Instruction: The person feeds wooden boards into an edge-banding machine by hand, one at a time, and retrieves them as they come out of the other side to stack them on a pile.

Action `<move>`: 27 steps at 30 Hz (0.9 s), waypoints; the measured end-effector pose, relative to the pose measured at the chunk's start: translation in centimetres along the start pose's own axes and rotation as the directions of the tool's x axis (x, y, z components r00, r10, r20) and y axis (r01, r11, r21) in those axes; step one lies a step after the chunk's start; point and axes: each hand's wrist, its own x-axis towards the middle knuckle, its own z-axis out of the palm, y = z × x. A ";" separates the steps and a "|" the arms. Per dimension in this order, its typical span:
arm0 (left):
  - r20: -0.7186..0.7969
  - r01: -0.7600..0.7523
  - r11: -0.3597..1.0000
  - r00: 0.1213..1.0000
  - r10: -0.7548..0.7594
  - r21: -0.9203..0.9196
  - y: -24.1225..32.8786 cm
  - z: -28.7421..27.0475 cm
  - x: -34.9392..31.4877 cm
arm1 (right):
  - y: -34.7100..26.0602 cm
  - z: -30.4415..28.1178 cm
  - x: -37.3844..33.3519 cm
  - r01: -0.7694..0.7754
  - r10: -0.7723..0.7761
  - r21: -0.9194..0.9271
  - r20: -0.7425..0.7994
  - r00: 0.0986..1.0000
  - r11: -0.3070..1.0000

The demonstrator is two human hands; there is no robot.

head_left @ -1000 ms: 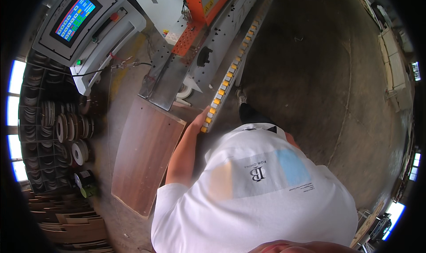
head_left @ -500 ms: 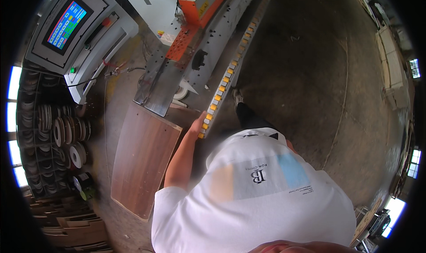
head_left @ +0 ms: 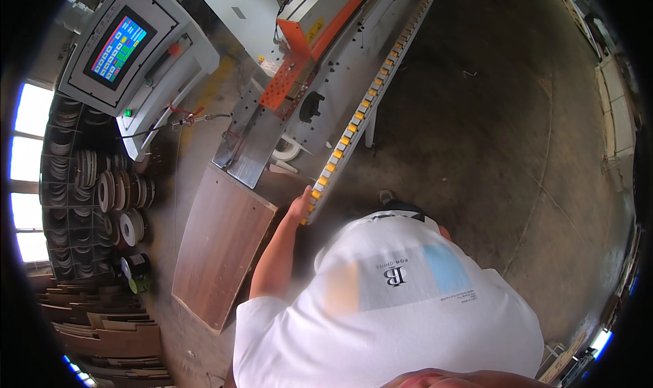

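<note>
My left hand (head_left: 300,204) lies at the near end of a long metal rail with yellow rollers (head_left: 354,126), right beside the upper right corner of a brown wooden panel (head_left: 221,252). The panel lies flat in front of the grey and orange machine bed (head_left: 286,95). The fingers are too small to tell whether they grip the panel or only rest on the rail end. My left forearm (head_left: 275,259) runs down to my white shirt (head_left: 388,320). My right hand is hidden. One shoe (head_left: 388,197) shows above the shirt.
A grey control box with a coloured touch screen (head_left: 119,44) stands at the upper left. Racks of rolled edge tape (head_left: 112,197) line the left wall, with stacked boards (head_left: 109,333) below. Bare concrete floor (head_left: 490,129) spreads to the right.
The view has shifted a little, so the machine and screen sit lower and further right. My left hand stays at the rail end by the panel's corner.
</note>
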 end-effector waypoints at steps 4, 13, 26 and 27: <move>-0.179 -0.042 0.994 0.982 0.059 0.097 1.7 0.4 -1.3 | 0.7 -1.7 2.9 -0.008 0.006 0.151 0.018 1.000 0.989; -0.437 0.038 0.922 0.887 0.146 0.384 3.2 1.6 -3.6 | -1.0 -8.4 7.5 0.402 -0.390 -0.269 0.099 0.915 0.875; -0.709 -0.314 0.894 0.547 0.445 0.319 3.6 19.1 -15.9 | -10.5 -8.6 14.5 -0.058 0.154 -0.215 0.463 0.873 0.975; -0.663 -0.328 0.919 0.641 0.386 0.218 2.9 20.4 -17.2 | -12.0 -7.7 14.7 -0.035 0.135 -0.212 0.478 0.868 0.977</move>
